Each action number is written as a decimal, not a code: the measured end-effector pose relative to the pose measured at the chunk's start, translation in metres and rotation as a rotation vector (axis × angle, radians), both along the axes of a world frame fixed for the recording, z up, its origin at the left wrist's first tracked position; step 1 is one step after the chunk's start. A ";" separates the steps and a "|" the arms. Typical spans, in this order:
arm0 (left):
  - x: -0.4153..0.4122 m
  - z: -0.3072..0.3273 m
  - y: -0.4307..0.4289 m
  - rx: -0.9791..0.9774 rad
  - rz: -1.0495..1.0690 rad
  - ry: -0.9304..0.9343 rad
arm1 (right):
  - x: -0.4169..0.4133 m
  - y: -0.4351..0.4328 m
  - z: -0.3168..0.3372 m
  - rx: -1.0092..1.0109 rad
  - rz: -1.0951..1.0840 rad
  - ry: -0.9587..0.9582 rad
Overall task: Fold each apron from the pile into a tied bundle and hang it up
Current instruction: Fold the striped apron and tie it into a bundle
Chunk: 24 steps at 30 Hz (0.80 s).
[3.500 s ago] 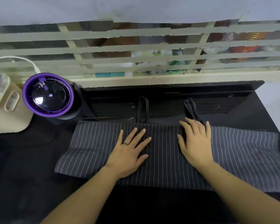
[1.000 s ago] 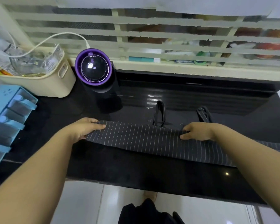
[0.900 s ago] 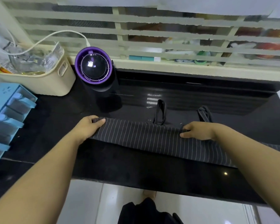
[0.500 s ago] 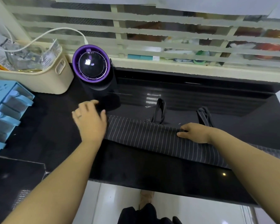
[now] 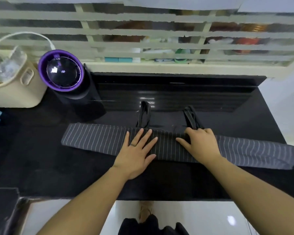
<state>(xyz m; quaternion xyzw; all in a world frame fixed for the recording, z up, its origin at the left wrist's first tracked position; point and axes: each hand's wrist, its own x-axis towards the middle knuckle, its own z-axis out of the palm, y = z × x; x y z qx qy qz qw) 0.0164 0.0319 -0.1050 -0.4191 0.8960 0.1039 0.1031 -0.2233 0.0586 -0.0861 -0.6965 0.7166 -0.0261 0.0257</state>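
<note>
Since half a second ago the left hand point(image 5: 137, 152) has left the far left end of the apron point(image 5: 98, 139) and come in to the middle of the strip, where it now lies flat, palm down, fingers spread, with a ring on one finger. Its heel reaches past the near edge of the cloth onto the black counter point(image 5: 41, 167). The right hand point(image 5: 200, 144) has stayed close to where it was, just beside the left hand on its right; it presses on the cloth with its fingers bent and bunched over the far edge, the thumb stretched toward the left hand. Whether those bent fingers pinch the fabric or only press on it cannot be told.

The apron is a long, narrow, dark pinstriped band folded lengthwise, lying across the counter under both hands and running out well to the left of the left hand and to the right of the right hand, as far as the counter's right edge. Two dark straps stick out from its far edge: one strap point(image 5: 143, 114) just beyond the left hand's fingertips, the other strap point(image 5: 191, 117) just beyond the right hand's knuckles.

Well beyond and to the left of the left hand stands a black cylinder with a purple rim point(image 5: 61, 70), and a cream basket point(image 5: 19, 92) sits further left still.
</note>
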 end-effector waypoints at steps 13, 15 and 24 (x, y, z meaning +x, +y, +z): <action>-0.056 0.013 0.015 -0.001 0.138 0.123 | -0.077 0.021 -0.012 -0.009 -0.113 -0.251; -0.049 0.007 0.013 0.022 0.091 0.170 | -0.086 0.024 -0.011 -0.051 -0.089 -0.296; -0.045 0.002 0.015 0.048 0.028 0.081 | -0.138 0.041 -0.029 -0.257 -0.266 -0.198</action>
